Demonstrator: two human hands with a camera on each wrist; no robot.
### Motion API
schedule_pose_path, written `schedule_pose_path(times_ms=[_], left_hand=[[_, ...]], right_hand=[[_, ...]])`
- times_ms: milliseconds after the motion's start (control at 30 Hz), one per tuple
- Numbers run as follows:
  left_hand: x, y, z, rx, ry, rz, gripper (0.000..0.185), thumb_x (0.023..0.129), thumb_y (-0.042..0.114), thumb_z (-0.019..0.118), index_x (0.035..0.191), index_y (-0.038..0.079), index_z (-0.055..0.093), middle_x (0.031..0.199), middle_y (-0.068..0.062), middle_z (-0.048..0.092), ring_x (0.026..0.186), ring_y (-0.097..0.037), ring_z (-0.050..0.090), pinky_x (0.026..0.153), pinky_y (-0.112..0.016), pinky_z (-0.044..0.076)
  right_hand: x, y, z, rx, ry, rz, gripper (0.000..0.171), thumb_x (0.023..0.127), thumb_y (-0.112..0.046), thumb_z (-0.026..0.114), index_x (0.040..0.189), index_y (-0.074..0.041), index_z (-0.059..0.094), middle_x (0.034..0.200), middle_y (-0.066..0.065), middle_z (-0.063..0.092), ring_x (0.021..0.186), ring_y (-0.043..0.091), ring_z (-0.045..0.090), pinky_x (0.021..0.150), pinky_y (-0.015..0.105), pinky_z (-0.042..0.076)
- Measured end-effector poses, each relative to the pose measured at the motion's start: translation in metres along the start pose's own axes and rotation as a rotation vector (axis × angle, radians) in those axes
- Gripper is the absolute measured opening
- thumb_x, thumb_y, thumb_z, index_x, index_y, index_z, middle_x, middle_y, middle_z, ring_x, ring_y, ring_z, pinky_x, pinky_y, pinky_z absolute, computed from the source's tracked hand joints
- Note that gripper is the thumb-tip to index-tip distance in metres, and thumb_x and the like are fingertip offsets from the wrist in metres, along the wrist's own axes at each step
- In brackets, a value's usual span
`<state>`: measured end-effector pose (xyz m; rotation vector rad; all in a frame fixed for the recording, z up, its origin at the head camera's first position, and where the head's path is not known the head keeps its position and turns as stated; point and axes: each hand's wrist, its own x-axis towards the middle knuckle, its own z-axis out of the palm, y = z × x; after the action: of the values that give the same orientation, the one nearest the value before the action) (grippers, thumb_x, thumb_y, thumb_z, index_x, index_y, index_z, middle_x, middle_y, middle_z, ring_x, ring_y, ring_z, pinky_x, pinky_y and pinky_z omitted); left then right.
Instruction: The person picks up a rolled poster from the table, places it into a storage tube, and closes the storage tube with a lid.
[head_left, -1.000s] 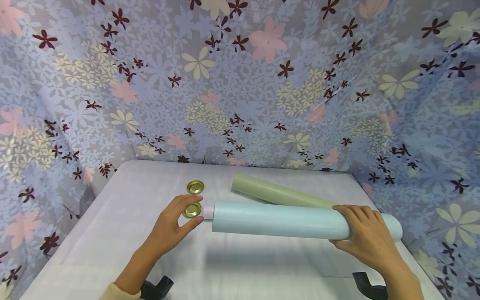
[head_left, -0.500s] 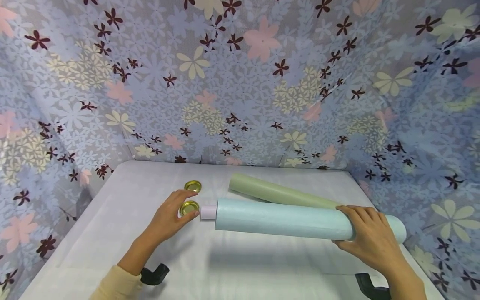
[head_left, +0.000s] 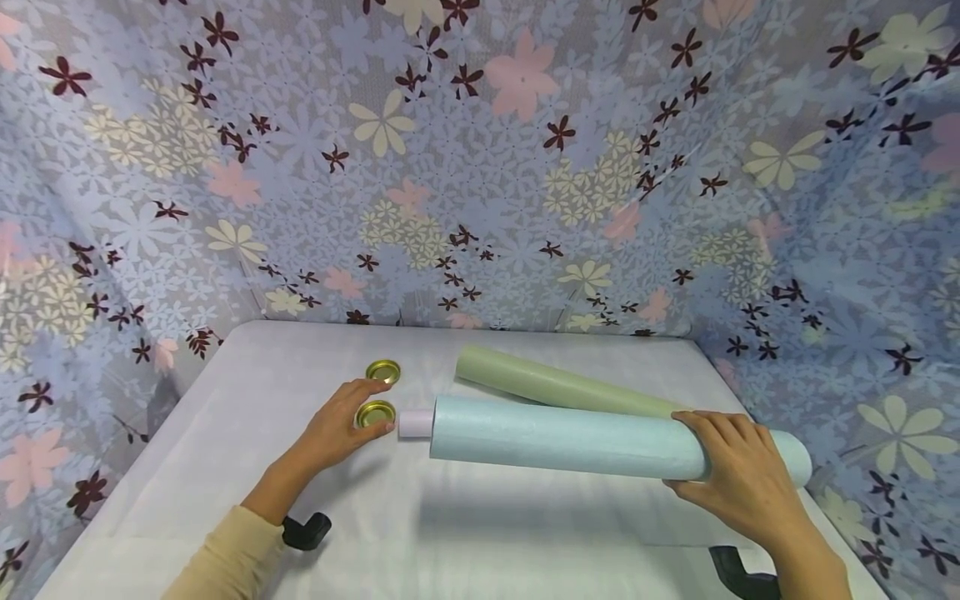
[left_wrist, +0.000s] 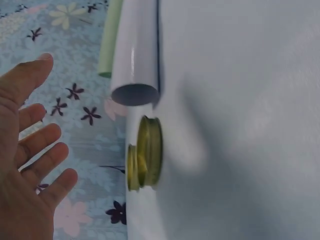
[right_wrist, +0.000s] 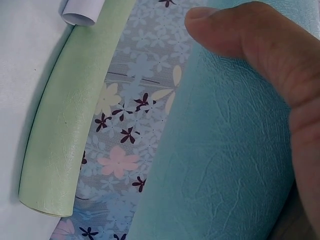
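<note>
My right hand (head_left: 738, 475) grips a long pale blue tube (head_left: 562, 437) near its right end, holding it level above the table; the right wrist view shows my thumb (right_wrist: 240, 30) lying across its creased surface. A pale lilac-white tube (head_left: 416, 423) lies behind it, only its left end showing in the head view. My left hand (head_left: 330, 425) hovers over two round gold lids (head_left: 375, 414), thumb and forefinger apart. In the left wrist view its fingers (left_wrist: 55, 157) are spread with nothing in them, apart from the gold lids (left_wrist: 150, 152).
Farther back, a green tube (head_left: 555, 382) lies slantwise on the white-covered table (head_left: 285, 358). A floral curtain (head_left: 480, 167) hangs behind and on both sides. Black pieces (head_left: 306, 531) sit at both wrists.
The blue tube has shifted slightly right, baring more of the lilac-white tube's end. My left hand has drawn a little left, away from that end. My right hand keeps its grip.
</note>
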<state>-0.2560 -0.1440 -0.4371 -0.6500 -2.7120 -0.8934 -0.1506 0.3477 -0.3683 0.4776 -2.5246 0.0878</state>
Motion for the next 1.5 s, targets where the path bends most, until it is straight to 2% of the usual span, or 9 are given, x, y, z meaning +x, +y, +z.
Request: schedule_pose_path(times_ms=[367, 567, 900, 1300, 1500], left_hand=[[0.005, -0.019, 0.01, -0.046, -0.071, -0.098, 0.065, 0.081, 0.037, 0.072, 0.136, 0.011, 0.048, 0.139, -0.014, 0.048, 0.13, -0.037, 0.042, 0.101, -0.058, 0.038], [0.009, -0.026, 0.014, -0.035, -0.111, -0.104, 0.069, 0.079, 0.038, 0.073, 0.137, 0.01, 0.046, 0.14, -0.016, 0.047, 0.127, -0.036, 0.044, 0.099, -0.057, 0.04], [0.014, -0.037, 0.023, 0.037, -0.168, -0.12, 0.077, 0.078, 0.041, 0.074, 0.139, 0.006, 0.043, 0.138, -0.019, 0.047, 0.123, -0.036, 0.044, 0.097, -0.056, 0.042], [0.014, -0.048, 0.029, 0.096, -0.139, -0.097, 0.078, 0.074, 0.039, 0.077, 0.137, 0.004, 0.046, 0.13, -0.019, 0.053, 0.116, -0.036, 0.047, 0.097, -0.052, 0.041], [0.016, -0.053, 0.031, 0.089, -0.166, -0.106, 0.078, 0.074, 0.04, 0.078, 0.135, 0.003, 0.048, 0.13, -0.019, 0.052, 0.114, -0.035, 0.046, 0.096, -0.053, 0.039]], right_hand=[[0.0, -0.001, 0.002, 0.005, -0.005, 0.002, 0.088, 0.042, -0.03, 0.09, 0.121, -0.013, 0.057, 0.114, 0.011, 0.06, 0.098, 0.032, 0.049, 0.078, 0.049, 0.035], [0.0, -0.001, 0.002, -0.002, -0.012, 0.01, 0.088, 0.042, -0.032, 0.09, 0.121, -0.013, 0.057, 0.114, 0.01, 0.06, 0.098, 0.033, 0.05, 0.078, 0.049, 0.035], [-0.001, -0.001, 0.003, -0.009, -0.016, 0.013, 0.087, 0.042, -0.032, 0.09, 0.121, -0.013, 0.057, 0.113, 0.011, 0.061, 0.097, 0.033, 0.05, 0.078, 0.049, 0.035], [0.0, -0.004, 0.004, -0.021, -0.04, 0.038, 0.087, 0.043, -0.034, 0.091, 0.12, -0.013, 0.057, 0.112, 0.012, 0.061, 0.098, 0.034, 0.051, 0.081, 0.051, 0.035], [0.0, -0.004, 0.005, -0.018, -0.044, 0.04, 0.087, 0.043, -0.034, 0.09, 0.12, -0.013, 0.057, 0.113, 0.011, 0.061, 0.097, 0.033, 0.051, 0.081, 0.051, 0.035]])
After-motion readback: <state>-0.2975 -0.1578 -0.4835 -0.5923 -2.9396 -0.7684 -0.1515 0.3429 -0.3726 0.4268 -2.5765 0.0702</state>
